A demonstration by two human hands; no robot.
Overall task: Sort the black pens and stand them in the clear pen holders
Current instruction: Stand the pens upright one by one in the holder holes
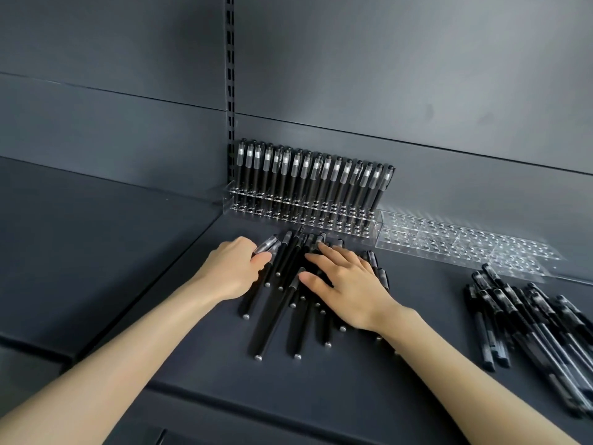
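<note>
Loose pens: the loose pens [288, 293] lie in a fan on the shelf [385, 380], directly under and between my two hands.
Long axis: they point away from me, caps far and end plugs near, a little slanted to the right at the far end.
Left hand: my left hand [234, 271] is curled around one pen [266, 245] near its clear cap; the cap sticks out past my fingers [261, 259].
Right hand: my right hand [349, 284] lies flat on the fan, fingers [330, 253] straight and apart, pressing and holding nothing.
Filled holder: the filled holder [301, 213] is just beyond my fingertips; standing pens [314, 175] fill its back row and the front holes look free.
Nearer hand: I judge the left one, because it has a pen already and the free holes are straight ahead of it.
Empty holder: the empty holder [465, 245] is beyond and to the right of my right hand.
Second pile: the second pile [529, 322] lies well to the right.
</note>
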